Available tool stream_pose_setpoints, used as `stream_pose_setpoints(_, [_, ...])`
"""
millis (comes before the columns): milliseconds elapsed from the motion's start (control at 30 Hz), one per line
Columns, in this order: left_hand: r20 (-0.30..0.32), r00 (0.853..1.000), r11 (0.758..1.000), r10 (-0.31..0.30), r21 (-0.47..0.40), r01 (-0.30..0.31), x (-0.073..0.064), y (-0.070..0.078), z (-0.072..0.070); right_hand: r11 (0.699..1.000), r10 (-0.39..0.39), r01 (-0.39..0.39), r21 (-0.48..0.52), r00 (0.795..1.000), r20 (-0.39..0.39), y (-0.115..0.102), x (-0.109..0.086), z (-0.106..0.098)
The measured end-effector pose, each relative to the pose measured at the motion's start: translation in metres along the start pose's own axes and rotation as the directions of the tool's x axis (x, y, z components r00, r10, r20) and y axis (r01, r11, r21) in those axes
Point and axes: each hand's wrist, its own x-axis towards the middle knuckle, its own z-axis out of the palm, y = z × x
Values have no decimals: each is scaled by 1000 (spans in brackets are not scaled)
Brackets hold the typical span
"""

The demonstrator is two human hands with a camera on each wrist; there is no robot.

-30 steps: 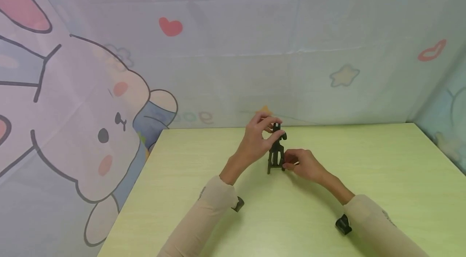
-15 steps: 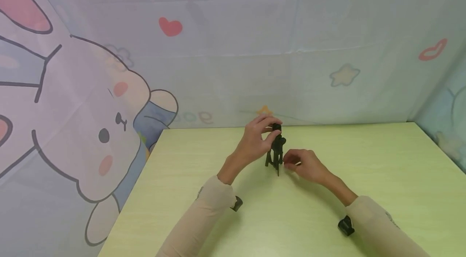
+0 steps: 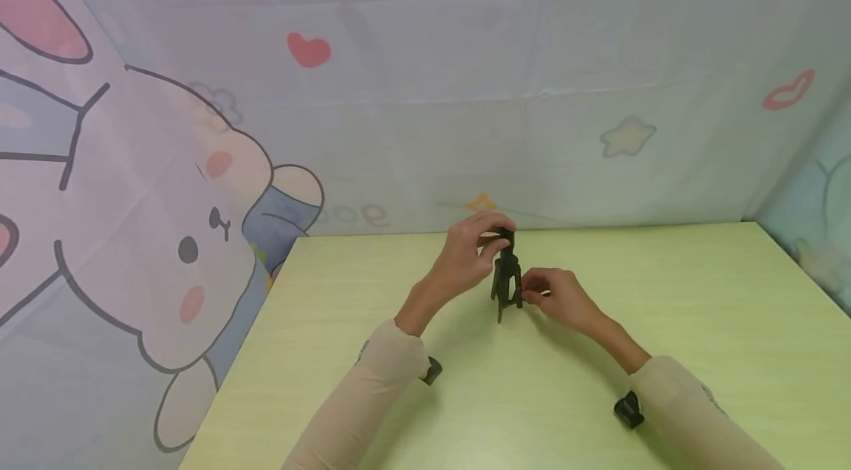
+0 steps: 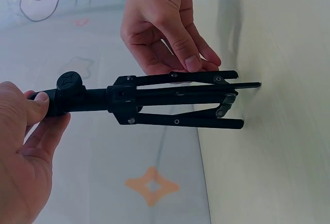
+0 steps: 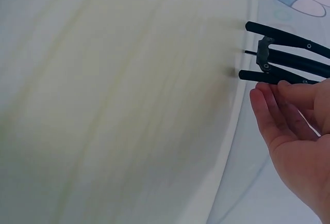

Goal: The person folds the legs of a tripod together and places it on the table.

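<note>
A small black tripod [image 3: 505,281] stands near the table's far side, its legs mostly folded in around a centre rod. My left hand [image 3: 462,256] grips its top section between thumb and fingers, just above a round knob [image 4: 70,83] in the left wrist view. My right hand [image 3: 558,298] is at the lower part of the tripod's right leg. There the curled thumb and fingertips [image 5: 264,96] pinch at that leg in the right wrist view; part of the contact is hidden. In the left wrist view the centre rod's tip [image 4: 255,85] reaches lower than the legs.
A pale yellow-green table [image 3: 346,293] lies under both hands. Behind it hangs a cloth backdrop [image 3: 425,130] with a printed rabbit, hearts and stars. A black wrist-worn piece [image 3: 628,409] sticks out under the right sleeve, another [image 3: 432,371] under the left.
The tripod has turned about its upright axis in my left hand's grip, so its legs face differently. My right hand, slightly apart from it half a second ago, now meets a leg.
</note>
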Motion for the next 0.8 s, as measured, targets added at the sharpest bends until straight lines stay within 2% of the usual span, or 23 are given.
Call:
stream_pose_setpoints(167, [2,1000,1000,-27,-4,27,0,0,-1,1000,0,-1,12,1000,20,-1,2,-1])
stream_pose_setpoints(333, [34,999,1000,-15,28,14,1,1,-4,999,27,-31,43,996,79,1,4,2])
stream_pose_setpoints(533, [139,990,996,-14,93,1,8,7,-14,997,23,-34,73,990,142,4,10,10])
stream_pose_setpoints(667, [213,976,992,-49,125,22,14,10,-20,997,34,-43,62,990,137,4,15,12])
stream_pose_setpoints(800, [249,965,990,-84,135,51,17,12,-22,996,30,-41,74,988,150,5,18,14])
